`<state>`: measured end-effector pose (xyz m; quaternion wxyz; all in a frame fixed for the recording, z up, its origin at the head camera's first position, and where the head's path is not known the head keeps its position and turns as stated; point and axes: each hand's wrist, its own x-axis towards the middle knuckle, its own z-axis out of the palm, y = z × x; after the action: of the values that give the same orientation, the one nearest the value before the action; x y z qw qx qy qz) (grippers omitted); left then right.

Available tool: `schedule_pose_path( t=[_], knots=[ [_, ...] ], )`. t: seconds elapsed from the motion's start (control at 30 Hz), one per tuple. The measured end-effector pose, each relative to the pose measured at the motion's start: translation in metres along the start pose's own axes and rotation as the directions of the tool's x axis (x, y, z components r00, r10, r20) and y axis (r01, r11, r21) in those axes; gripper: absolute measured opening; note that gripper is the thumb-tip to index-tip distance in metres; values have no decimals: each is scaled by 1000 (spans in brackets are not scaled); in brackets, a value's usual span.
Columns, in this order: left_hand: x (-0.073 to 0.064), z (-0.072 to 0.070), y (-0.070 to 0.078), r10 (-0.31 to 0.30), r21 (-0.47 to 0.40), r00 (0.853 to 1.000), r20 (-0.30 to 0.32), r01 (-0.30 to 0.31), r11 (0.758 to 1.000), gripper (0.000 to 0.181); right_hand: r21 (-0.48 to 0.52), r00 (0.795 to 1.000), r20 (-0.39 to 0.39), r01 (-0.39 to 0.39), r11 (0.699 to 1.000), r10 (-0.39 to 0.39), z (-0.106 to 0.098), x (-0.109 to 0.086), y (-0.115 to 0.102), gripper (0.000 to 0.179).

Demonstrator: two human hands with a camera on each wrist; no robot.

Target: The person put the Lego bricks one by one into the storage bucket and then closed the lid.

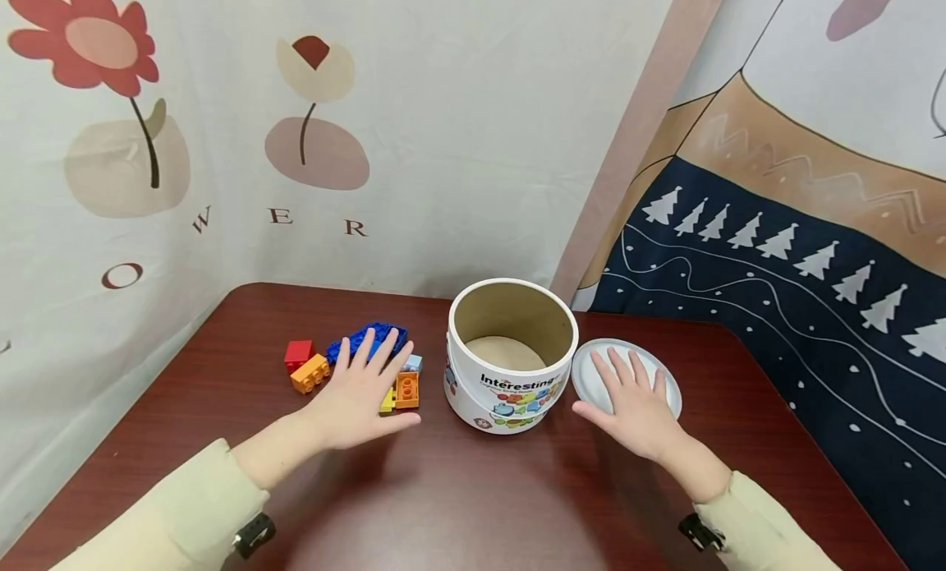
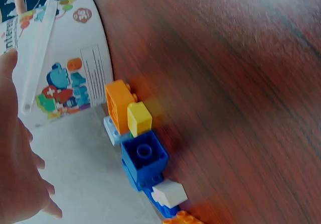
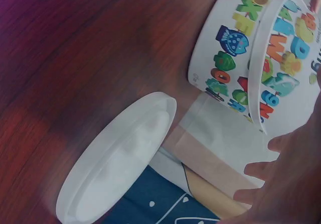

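My left hand (image 1: 360, 402), palm down with fingers spread, is over a group of building blocks and holds nothing. Around it lie a red block (image 1: 299, 354), an orange block (image 1: 310, 375), a second orange block (image 1: 407, 390) and a light blue block (image 1: 414, 363). The left wrist view shows a yellow block (image 2: 139, 118), a dark blue block (image 2: 144, 156) and a white block (image 2: 170, 193). Likewise spread and holding nothing, my right hand (image 1: 637, 411) is above a round white lid (image 1: 590, 378). Between the hands stands an uncovered white bucket (image 1: 473, 400), its visible floor bare.
Everything sits on a dark red-brown wooden table (image 1: 488, 505). A pale cloth with flower prints (image 1: 458, 127) hangs behind it, and a navy cloth with white trees (image 1: 739, 283) hangs at the right. The bucket's handle (image 2: 40, 53) hangs against its side.
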<state>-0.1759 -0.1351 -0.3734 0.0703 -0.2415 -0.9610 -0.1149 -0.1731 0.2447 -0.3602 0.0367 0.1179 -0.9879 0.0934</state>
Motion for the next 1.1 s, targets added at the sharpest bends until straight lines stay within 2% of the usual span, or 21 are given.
schedule_pose_path(
  t=[0.07, 0.13, 0.2, 0.23, 0.3, 0.4, 0.5, 0.6, 0.7, 0.8, 0.9, 1.1],
  knots=[
    [1, -2, -4, -17, 1, 1000, 3, 17, 1000, 92, 60, 1000, 0, -6, 998, 6, -4, 1, -1, 76],
    [1, -4, -9, -30, -6, 1000, -4, 30, 1000, 91, 161, 1000, 11, -18, 987, 16, -9, 4, -1, 73],
    [3, -7, -16, -45, -5, 999, -9, 45, 999, 93, 296, 999, 30, -32, 955, 24, -14, 8, -1, 70],
    [3, -9, -19, -51, -4, 999, -14, 51, 999, 95, 367, 999, 42, -43, 929, 30, -15, 11, -1, 69],
    [4, -13, -27, -60, 2, 998, -26, 60, 998, 98, 501, 996, 76, -83, 861, 52, -18, 16, 0, 67],
    [5, -19, -39, -80, -3, 996, -42, 80, 997, 104, 649, 986, 133, -163, 743, 100, -22, 25, -3, 66],
    [4, -26, -52, -107, -50, 993, -57, 105, 993, 108, 749, 972, 177, -236, 619, 156, -24, 32, -8, 66],
    [1, -32, -65, -146, -119, 988, -56, 138, 983, 108, 830, 964, 184, -257, 496, 192, -24, 39, -13, 67],
    [0, -37, -80, -199, -172, 979, -48, 188, 967, 106, 872, 963, 168, -246, 424, 211, -23, 47, -16, 67],
    [-2, -37, -96, -252, -204, 967, -36, 240, 949, 105, 889, 962, 158, -236, 392, 221, -19, 53, -17, 68],
    [-5, -33, -114, -297, -246, 955, -16, 284, 927, 104, 897, 962, 162, -236, 373, 218, -14, 57, -18, 67],
    [-17, -20, -144, -325, -338, 945, 34, 317, 886, 97, 906, 963, 175, -238, 349, 203, -5, 60, -20, 62]
  ],
)
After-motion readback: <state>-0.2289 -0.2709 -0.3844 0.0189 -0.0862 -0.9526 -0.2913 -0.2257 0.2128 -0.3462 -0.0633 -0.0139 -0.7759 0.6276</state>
